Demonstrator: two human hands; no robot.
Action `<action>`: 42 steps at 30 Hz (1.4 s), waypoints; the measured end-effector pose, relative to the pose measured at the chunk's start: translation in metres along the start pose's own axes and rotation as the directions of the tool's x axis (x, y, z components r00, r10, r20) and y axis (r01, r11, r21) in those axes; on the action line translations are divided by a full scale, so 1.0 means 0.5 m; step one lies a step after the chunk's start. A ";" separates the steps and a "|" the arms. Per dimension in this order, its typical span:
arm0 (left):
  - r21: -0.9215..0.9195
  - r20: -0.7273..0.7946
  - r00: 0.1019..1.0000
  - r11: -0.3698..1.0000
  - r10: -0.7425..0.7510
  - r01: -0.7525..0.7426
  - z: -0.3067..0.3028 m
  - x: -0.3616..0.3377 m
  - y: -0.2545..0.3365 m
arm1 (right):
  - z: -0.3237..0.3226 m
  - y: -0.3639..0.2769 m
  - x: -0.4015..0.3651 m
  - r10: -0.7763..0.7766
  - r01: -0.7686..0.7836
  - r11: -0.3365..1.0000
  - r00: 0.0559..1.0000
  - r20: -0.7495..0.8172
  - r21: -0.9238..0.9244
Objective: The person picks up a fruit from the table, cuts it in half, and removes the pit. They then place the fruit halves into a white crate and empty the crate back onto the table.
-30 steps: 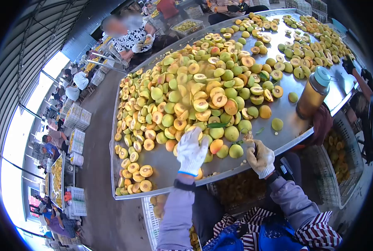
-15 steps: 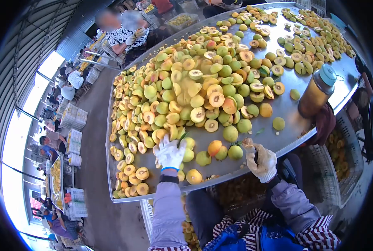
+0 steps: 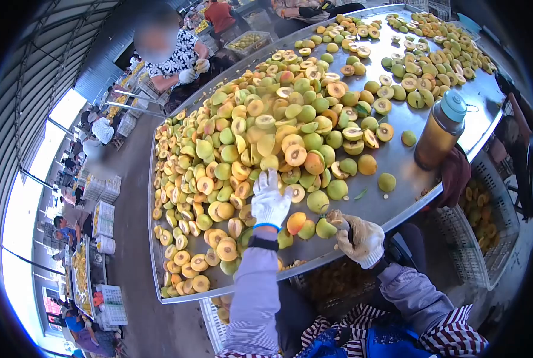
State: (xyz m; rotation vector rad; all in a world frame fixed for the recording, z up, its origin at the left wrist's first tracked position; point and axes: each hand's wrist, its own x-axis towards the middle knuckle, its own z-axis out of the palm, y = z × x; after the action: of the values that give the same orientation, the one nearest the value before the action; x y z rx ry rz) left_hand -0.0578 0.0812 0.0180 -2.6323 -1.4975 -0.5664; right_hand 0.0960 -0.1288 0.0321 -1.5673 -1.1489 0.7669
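Observation:
My left hand (image 3: pixel 270 201), in a white glove, lies over the near edge of the fruit pile (image 3: pixel 224 137) with its fingers spread, touching fruit and holding none. Closed around a small brown object that I cannot make out, my right hand (image 3: pixel 362 238) wears a cream glove and hovers at the near rim of the metal table (image 3: pixel 409 209). Between the two hands sit a red-orange fruit (image 3: pixel 296 223) and green ones (image 3: pixel 325 228). Many fruits in the pile are halved, some with the pit showing.
A brown bottle with a teal lid (image 3: pixel 439 131) stands at the right, beside a dark red cloth (image 3: pixel 455 173). White crates (image 3: pixel 487 238) of fruit are below the table. Across the table a gloved person (image 3: pixel 174 59) sits; more people work at the far left.
My left hand has moved forward and right, farther into the pile. Some fruit near it has shifted. My right hand has moved slightly left and down. The whole view has shifted slightly.

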 end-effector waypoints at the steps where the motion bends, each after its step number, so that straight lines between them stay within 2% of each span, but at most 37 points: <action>1: 0.130 0.031 0.999 0.991 -0.021 0.017 0.017 0.010 0.012 | -0.002 -0.010 -0.001 0.034 -0.037 0.993 0.999 0.037 0.110; 2: 0.180 0.020 1.000 0.984 -0.010 0.006 0.030 0.015 0.017 | -0.005 -0.009 -0.001 -0.033 0.034 0.998 0.999 0.006 -0.056; 5: 0.053 0.194 0.978 0.996 -0.080 0.071 0.036 0.005 0.013 | -0.009 -0.012 0.002 0.044 -0.044 0.999 0.997 0.069 -0.005; 6: 0.018 0.175 0.983 0.999 -0.052 0.050 0.028 -0.010 0.008 | -0.006 0.007 0.000 -0.023 0.025 0.991 0.999 0.023 -0.132; 8: -0.298 0.367 0.906 0.896 -0.212 0.330 0.001 -0.042 -0.019 | -0.004 0.021 0.000 -0.025 0.031 0.978 0.999 0.030 -0.209; 9: -0.420 0.475 0.844 0.777 -0.251 0.468 -0.012 -0.060 -0.028 | -0.004 0.026 0.000 -0.028 0.034 0.968 0.999 0.031 -0.249; 10: -0.604 0.468 0.840 0.595 -0.275 0.531 -0.043 -0.086 -0.017 | -0.002 0.033 0.001 -0.073 0.070 0.954 0.997 0.000 -0.292; 12: -0.835 0.454 0.839 0.187 -0.299 0.518 -0.109 -0.157 0.006 | 0.005 0.044 -0.005 -0.155 0.118 0.918 0.986 -0.069 -0.378; 13: -0.887 0.442 0.844 -0.008 -0.303 0.461 -0.130 -0.198 0.009 | 0.006 0.039 -0.008 -0.122 0.101 0.922 0.992 -0.034 -0.375; 15: -0.913 0.390 0.884 0.020 -0.258 0.408 -0.156 -0.273 0.019 | -0.010 0.024 -0.008 -0.051 0.046 0.921 0.999 -0.002 -0.386; 16: -0.898 0.438 0.860 -0.077 -0.263 0.434 -0.176 -0.295 0.037 | 0.010 0.080 -0.003 -0.078 0.072 0.940 0.997 -0.005 -0.334; 17: -0.871 0.491 0.832 -0.171 -0.258 0.461 -0.198 -0.316 0.056 | -0.019 0.015 -0.016 -0.003 0.000 0.942 1.000 -0.009 -0.335; 19: -0.880 0.464 0.851 -0.242 -0.247 0.410 -0.221 -0.355 0.083 | -0.026 0.012 -0.026 0.067 -0.061 0.949 0.998 0.008 -0.308; 21: -0.970 0.183 0.907 0.078 -0.379 0.229 -0.238 -0.402 0.115 | -0.026 -0.010 -0.051 0.057 -0.044 0.979 0.997 0.060 -0.197; 22: -0.749 0.628 0.710 -0.495 -0.319 0.440 -0.220 -0.420 0.054 | -0.019 -0.022 -0.069 0.073 -0.059 0.988 0.993 0.095 -0.139; 23: -0.887 0.454 0.809 -0.102 -0.375 0.450 -0.228 -0.422 0.071 | -0.009 -0.037 -0.089 0.071 -0.065 0.997 0.988 0.135 -0.044; 24: -0.875 0.262 0.900 0.308 -0.347 0.373 -0.243 -0.436 0.093 | 0.015 -0.036 -0.106 0.040 -0.049 0.997 0.988 0.152 0.058; 25: -0.713 0.081 0.968 0.664 -0.238 0.224 -0.267 -0.449 0.117 | 0.035 -0.034 -0.120 0.004 -0.031 0.986 0.986 0.168 0.162; 26: -0.813 0.096 0.964 0.540 -0.247 0.219 -0.319 -0.423 0.186 | 0.040 -0.052 -0.137 0.028 -0.075 0.961 0.984 0.176 0.267; 27: -0.782 0.028 0.977 0.604 -0.214 0.155 -0.298 -0.440 0.183 | 0.041 -0.072 -0.156 0.049 -0.118 0.921 0.980 0.191 0.370; 28: -0.744 -0.036 0.983 0.662 -0.178 0.093 -0.262 -0.463 0.166 | 0.040 -0.078 -0.166 0.065 -0.117 0.953 0.980 0.186 0.281; 29: -0.697 -0.094 0.986 0.716 -0.139 0.034 -0.298 -0.448 0.202 | 0.045 -0.070 -0.170 0.085 -0.134 0.948 0.981 0.176 0.288; 30: -0.879 0.048 0.980 0.458 -0.194 0.134 -0.344 -0.436 0.241 | 0.055 -0.052 -0.169 0.106 -0.152 0.944 0.980 0.167 0.294; 32: -0.672 -0.145 0.987 0.725 0.075 -0.153 -0.309 -0.461 0.203 | 0.033 -0.073 -0.187 0.141 -0.177 0.945 0.979 0.148 0.276; 33: -0.522 -0.205 0.953 0.799 0.223 -0.299 -0.289 -0.478 0.185 | 0.016 -0.091 -0.199 0.132 -0.169 0.948 0.980 0.149 0.270; 34: -0.660 0.035 0.998 0.751 0.045 -0.011 -0.297 -0.494 0.199 | 0.004 -0.105 -0.210 0.123 -0.160 0.951 0.981 0.153 0.264; 36: -0.867 0.313 0.946 0.380 -0.088 0.322 -0.309 -0.496 0.220 | -0.001 -0.107 -0.220 0.082 -0.120 0.952 0.986 0.143 0.281; 37: -0.872 0.455 0.883 0.146 -0.118 0.468 -0.328 -0.490 0.242 | 0.004 -0.096 -0.224 0.052 -0.092 0.947 0.989 0.135 0.306; 38: -0.877 0.383 0.912 0.253 -0.145 0.409 -0.360 -0.487 0.265 | 0.012 -0.083 -0.227 0.024 -0.069 0.941 0.990 0.138 0.332; 39: -0.908 0.282 0.943 0.270 -0.175 0.321 -0.354 -0.493 0.270 | 0.018 -0.068 -0.228 0.052 -0.095 0.951 0.987 0.152 0.294; 41: -0.961 0.273 0.947 -0.098 -0.170 0.259 -0.303 -0.499 0.245 | 0.021 -0.053 -0.237 0.043 -0.085 0.953 0.988 0.145 0.292; 42: -0.966 0.253 0.932 -0.115 -0.258 0.230 -0.319 -0.498 0.251 | 0.014 -0.057 -0.244 0.057 -0.115 0.930 0.984 0.171 0.350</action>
State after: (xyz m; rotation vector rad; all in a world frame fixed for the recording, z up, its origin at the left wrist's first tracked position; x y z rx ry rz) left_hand -0.1125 -0.2253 0.0970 -2.8810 -2.0005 -2.8143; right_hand 0.0389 -0.2395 0.0493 -1.2719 -0.9882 1.1102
